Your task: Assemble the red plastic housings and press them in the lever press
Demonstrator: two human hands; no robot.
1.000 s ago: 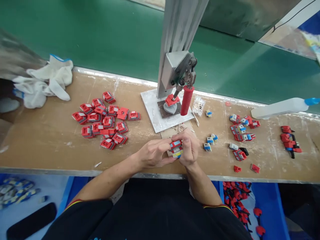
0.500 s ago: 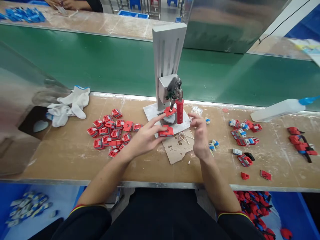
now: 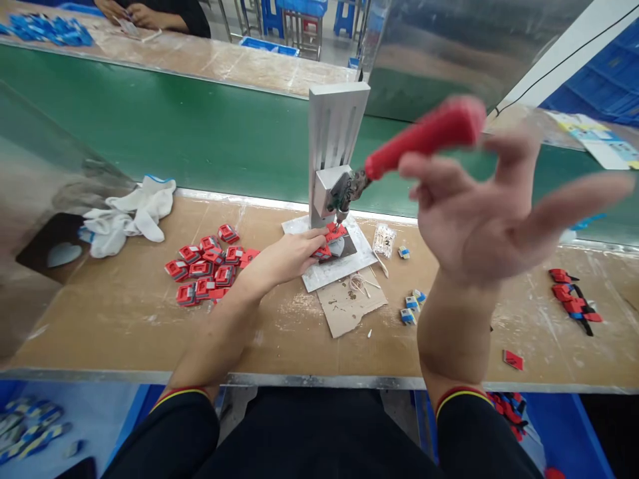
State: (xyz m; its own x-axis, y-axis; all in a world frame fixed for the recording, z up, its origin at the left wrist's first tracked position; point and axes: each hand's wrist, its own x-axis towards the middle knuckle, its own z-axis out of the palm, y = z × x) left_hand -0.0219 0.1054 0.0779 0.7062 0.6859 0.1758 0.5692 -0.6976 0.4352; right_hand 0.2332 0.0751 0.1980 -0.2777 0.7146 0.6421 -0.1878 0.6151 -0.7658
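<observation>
- Press (image 3: 339, 123) stands on a pale plate (image 3: 315, 283) on the worktop (image 3: 124, 326); its red lever (image 3: 424, 140) slants up toward the right.
- Red piece (image 3: 336, 230) sits directly under the plunger (image 3: 341, 216).
- Left hand (image 3: 287, 259) reaches in at the plate; its grip pinches a red block (image 3: 322, 253) just beside the red piece, partly hidden by the fingers.
- Right hand (image 3: 474, 226) is up beside the lever, blurred, its grip spread, palm showing; whether it touches the lever, I cannot tell.
- Red blocks (image 3: 202, 268) lie clustered left of the press.
- Torn cardboard (image 3: 344, 313) lies in front of the plate.
- Blue-and-white bits (image 3: 411, 303) lie near the right forearm.
- White gloves (image 3: 150, 206) lie at the worktop's far left.
</observation>
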